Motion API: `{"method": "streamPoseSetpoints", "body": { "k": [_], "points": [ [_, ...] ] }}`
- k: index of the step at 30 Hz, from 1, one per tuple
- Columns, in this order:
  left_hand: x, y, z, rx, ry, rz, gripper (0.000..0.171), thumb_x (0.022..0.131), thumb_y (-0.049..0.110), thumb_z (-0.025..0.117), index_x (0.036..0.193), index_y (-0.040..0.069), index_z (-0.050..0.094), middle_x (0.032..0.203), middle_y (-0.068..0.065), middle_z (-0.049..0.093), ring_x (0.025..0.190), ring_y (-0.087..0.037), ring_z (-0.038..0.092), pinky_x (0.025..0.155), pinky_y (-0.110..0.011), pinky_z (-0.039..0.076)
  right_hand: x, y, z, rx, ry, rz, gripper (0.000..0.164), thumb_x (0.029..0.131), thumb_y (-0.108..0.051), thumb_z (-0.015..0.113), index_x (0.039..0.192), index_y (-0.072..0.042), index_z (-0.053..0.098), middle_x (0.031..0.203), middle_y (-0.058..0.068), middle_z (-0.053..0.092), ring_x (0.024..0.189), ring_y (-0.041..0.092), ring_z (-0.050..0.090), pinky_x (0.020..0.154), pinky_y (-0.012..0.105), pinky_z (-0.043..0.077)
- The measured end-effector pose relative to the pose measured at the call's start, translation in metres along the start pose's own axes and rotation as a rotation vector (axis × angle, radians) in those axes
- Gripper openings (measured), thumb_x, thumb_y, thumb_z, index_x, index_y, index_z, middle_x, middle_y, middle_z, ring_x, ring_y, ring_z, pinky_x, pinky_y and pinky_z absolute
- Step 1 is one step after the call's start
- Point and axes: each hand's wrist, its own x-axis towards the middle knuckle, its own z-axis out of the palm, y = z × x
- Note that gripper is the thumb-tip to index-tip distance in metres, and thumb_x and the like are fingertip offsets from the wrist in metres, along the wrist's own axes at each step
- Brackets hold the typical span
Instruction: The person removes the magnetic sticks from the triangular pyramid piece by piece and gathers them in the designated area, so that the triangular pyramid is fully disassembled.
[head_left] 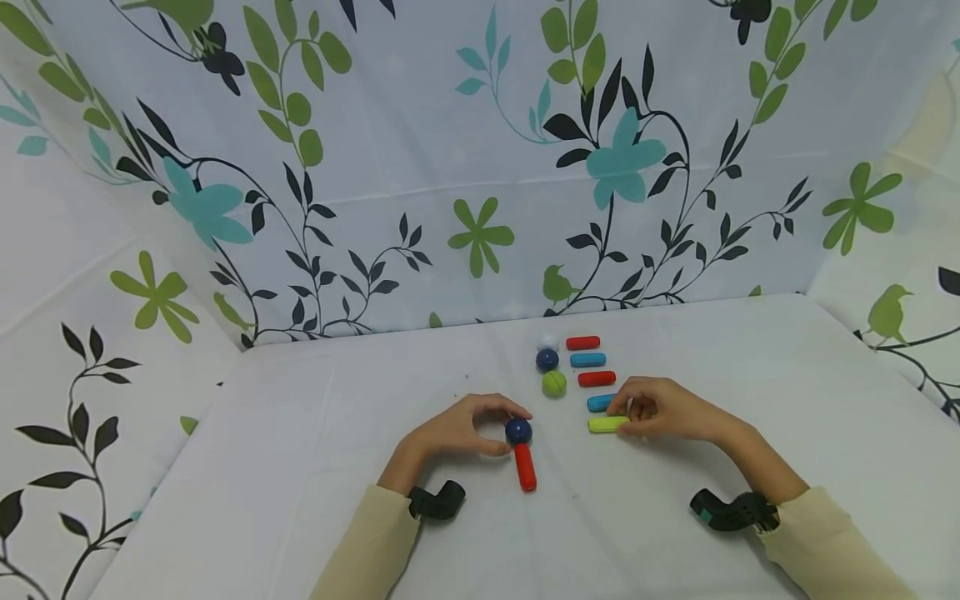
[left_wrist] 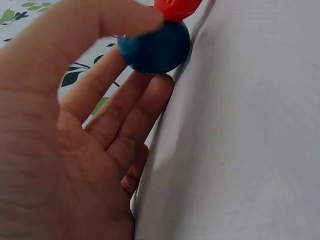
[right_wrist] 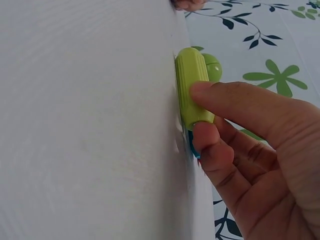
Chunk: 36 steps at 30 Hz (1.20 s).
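Note:
My left hand holds a dark blue ball between thumb and fingers; in the left wrist view the thumb lies across this ball. Touching the ball, a red ribbed stick points toward the front of the table. With thumb and fingertip, my right hand pinches one end of a yellow-green stick. The right wrist view shows the ribs along this stick. Just behind it lies a blue stick, partly hidden by the right fingers.
Behind the hands, a red stick, a blue stick and another red stick form a column. Left of them stand a green ball, a dark blue ball and a white ball. A patterned cloth hangs behind the white table.

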Motion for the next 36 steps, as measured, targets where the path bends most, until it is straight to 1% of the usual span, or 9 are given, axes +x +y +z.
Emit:
{"method": "streamPoseSetpoints", "body": {
  "k": [3, 5, 9, 13, 17, 20, 24, 29, 36],
  "points": [
    [0.0005, -0.0022, -0.0001, -0.004, -0.001, 0.030, 0.042, 0.085, 0.013, 0.069, 0.127, 0.008, 0.063, 0.123, -0.004, 0.064, 0.110, -0.012, 0.053, 0.103, -0.034, 0.041, 0.0005, 0.0010, 0.0005, -0.009, 0.006, -0.010, 0.021, 0.084, -0.009, 0.075, 0.103, -0.002, 0.069, 0.094, 0.007, 0.062, 0.071, 0.010, 0.056, 0.061, 0.020, 0.050],
    [0.0002, -0.0031, 0.0004, -0.017, 0.010, 0.036, 0.041, 0.085, 0.012, 0.070, 0.125, 0.007, 0.064, 0.120, -0.005, 0.065, 0.107, -0.012, 0.053, 0.102, -0.034, 0.041, 0.0014, 0.0019, 0.0012, -0.011, 0.011, -0.014, 0.020, 0.085, -0.009, 0.075, 0.103, -0.002, 0.069, 0.095, 0.008, 0.063, 0.072, 0.010, 0.056, 0.061, 0.021, 0.051],
    [-0.0001, -0.0043, 0.0008, -0.027, 0.032, 0.026, 0.040, 0.083, 0.011, 0.073, 0.123, 0.008, 0.065, 0.112, -0.004, 0.066, 0.104, -0.012, 0.055, 0.100, -0.034, 0.042, 0.0030, 0.0029, 0.0032, -0.020, 0.019, -0.028, 0.019, 0.086, -0.009, 0.074, 0.104, -0.004, 0.069, 0.097, 0.008, 0.064, 0.072, 0.011, 0.057, 0.061, 0.021, 0.051],
    [-0.0002, -0.0031, 0.0011, -0.028, 0.048, 0.013, 0.039, 0.081, 0.012, 0.076, 0.119, 0.010, 0.066, 0.108, -0.001, 0.066, 0.102, -0.013, 0.056, 0.099, -0.035, 0.042, 0.0040, 0.0021, 0.0035, -0.027, 0.029, -0.036, 0.018, 0.086, -0.009, 0.073, 0.104, -0.004, 0.070, 0.097, 0.008, 0.064, 0.072, 0.012, 0.058, 0.061, 0.021, 0.051],
    [0.0001, -0.0013, 0.0015, -0.032, 0.059, -0.011, 0.038, 0.081, 0.014, 0.078, 0.116, 0.012, 0.066, 0.107, 0.002, 0.065, 0.103, -0.014, 0.056, 0.098, -0.036, 0.042, 0.0037, 0.0006, 0.0027, -0.033, 0.034, -0.039, 0.018, 0.086, -0.008, 0.073, 0.103, -0.004, 0.070, 0.097, 0.008, 0.065, 0.071, 0.011, 0.058, 0.061, 0.021, 0.051],
    [0.0005, -0.0011, 0.0017, -0.033, 0.054, -0.031, 0.038, 0.081, 0.016, 0.078, 0.118, 0.014, 0.067, 0.109, 0.004, 0.065, 0.104, -0.014, 0.055, 0.098, -0.036, 0.042, 0.0027, -0.0007, 0.0027, -0.045, 0.028, -0.040, 0.017, 0.086, -0.009, 0.073, 0.102, -0.004, 0.071, 0.096, 0.007, 0.065, 0.070, 0.011, 0.057, 0.061, 0.021, 0.050],
    [0.0009, -0.0015, 0.0019, -0.032, 0.043, -0.051, 0.039, 0.083, 0.018, 0.077, 0.120, 0.014, 0.068, 0.111, 0.007, 0.065, 0.105, -0.013, 0.054, 0.099, -0.036, 0.042, 0.0008, -0.0019, 0.0014, -0.061, 0.014, -0.017, 0.017, 0.086, -0.011, 0.074, 0.101, -0.006, 0.071, 0.096, 0.005, 0.064, 0.070, 0.010, 0.055, 0.062, 0.021, 0.050],
    [0.0012, -0.0016, 0.0024, -0.049, 0.046, -0.054, 0.037, 0.083, 0.017, 0.078, 0.119, 0.014, 0.069, 0.110, 0.007, 0.066, 0.105, -0.013, 0.055, 0.100, -0.035, 0.041, -0.0010, 0.0014, -0.0011, -0.075, 0.008, -0.008, 0.016, 0.086, -0.011, 0.074, 0.102, -0.006, 0.071, 0.096, 0.005, 0.064, 0.071, 0.010, 0.056, 0.062, 0.021, 0.050],
    [0.0011, -0.0029, 0.0023, -0.036, 0.068, -0.049, 0.037, 0.081, 0.016, 0.079, 0.116, 0.015, 0.069, 0.108, 0.007, 0.066, 0.104, -0.013, 0.055, 0.097, -0.034, 0.043, 0.0020, 0.0000, 0.0013, -0.064, 0.024, -0.057, 0.016, 0.089, -0.011, 0.071, 0.103, -0.006, 0.071, 0.095, 0.003, 0.065, 0.070, 0.010, 0.057, 0.061, 0.022, 0.051]
  ]
}}
